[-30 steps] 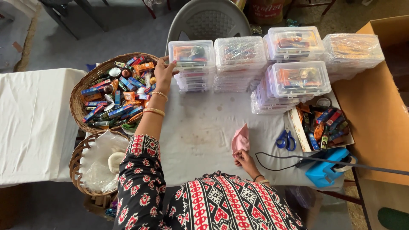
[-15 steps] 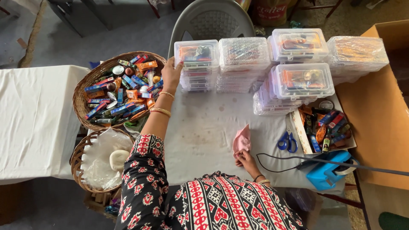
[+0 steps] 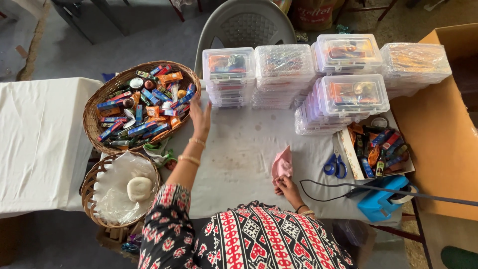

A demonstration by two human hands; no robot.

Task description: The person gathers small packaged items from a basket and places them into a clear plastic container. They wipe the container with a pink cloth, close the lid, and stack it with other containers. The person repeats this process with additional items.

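Withdrawn from the stacked clear boxes [image 3: 230, 74], left hand [image 3: 201, 118] now hovers fingers apart beside wicker basket [image 3: 94, 124] of small packets at ten o'clock. Right hand [image 3: 286, 185] pinches pink pouch [image 3: 282, 164] upright on bench [image 3: 239, 154], six o'clock.
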